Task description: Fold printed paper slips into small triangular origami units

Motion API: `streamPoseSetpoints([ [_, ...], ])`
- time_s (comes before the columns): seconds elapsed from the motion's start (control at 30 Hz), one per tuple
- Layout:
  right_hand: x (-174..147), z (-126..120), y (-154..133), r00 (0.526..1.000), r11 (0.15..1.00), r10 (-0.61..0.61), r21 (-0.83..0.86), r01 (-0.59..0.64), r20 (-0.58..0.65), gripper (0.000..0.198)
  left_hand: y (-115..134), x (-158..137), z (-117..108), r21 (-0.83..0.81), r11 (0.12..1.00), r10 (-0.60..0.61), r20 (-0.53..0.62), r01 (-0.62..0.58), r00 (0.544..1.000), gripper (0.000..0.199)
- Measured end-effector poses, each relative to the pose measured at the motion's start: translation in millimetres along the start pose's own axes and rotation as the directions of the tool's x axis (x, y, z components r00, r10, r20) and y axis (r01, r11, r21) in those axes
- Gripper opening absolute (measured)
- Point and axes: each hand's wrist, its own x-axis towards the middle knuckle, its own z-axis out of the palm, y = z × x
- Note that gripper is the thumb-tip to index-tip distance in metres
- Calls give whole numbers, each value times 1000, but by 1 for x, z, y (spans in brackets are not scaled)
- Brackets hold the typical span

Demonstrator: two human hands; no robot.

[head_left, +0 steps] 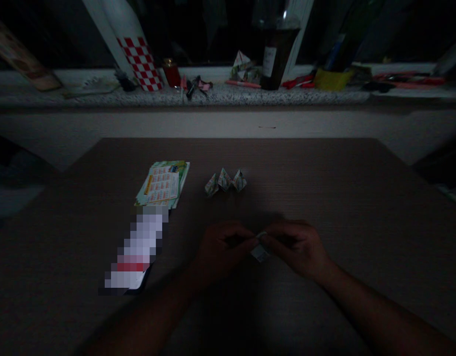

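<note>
A small folded piece of paper point(261, 253) is pinched between my two hands, low over the table. My left hand point(225, 247) grips its left side between thumb and fingers. On the opposite side, the thumb and fingers of my right hand point(300, 244) close on its upper right edge. Just beyond my hands stand three small folded paper pieces point(224, 180) in a row, pointed at the top. Left of them lies a stack of printed paper sheets point(161, 184), green with rows of red and white print.
A phone point(141, 252) with a lit, pixelated screen lies on the table point(324, 198) below the stack. On the windowsill point(213, 99) are a red-and-white checkered bottle point(141, 59), a dark labelled container point(277, 59), a yellow object point(331, 80) and small clutter. The light is dim.
</note>
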Motion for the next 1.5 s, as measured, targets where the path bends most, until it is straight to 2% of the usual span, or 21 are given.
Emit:
streamPoseSetpoints([
  [0.33,1,2,1,999,999,12,47,-10,-30,11,-1,0,0,-73,995,-69,-7,68,998,14],
  [0.53,-1,5,6,997,995,58,87,-54,-41,10,-2,-1,3,-96,989,-112,22,113,993,16],
  [0.9,-1,4,4,997,989,74,127,-75,6,7,-2,-1,2,-17,1000,-9,59,10,998,17],
  [1.17,-1,5,5,985,963,172,207,-171,13,11,-6,-2,2,-32,999,9,-34,-10,999,15],
  [1.37,-1,6,6,986,957,165,240,-165,17,9,-5,-2,2,-50,998,-42,-47,39,998,17],
  [1.5,-1,5,7,988,967,157,202,-156,11,8,-4,-1,3,-64,996,-62,-52,59,997,17],
])
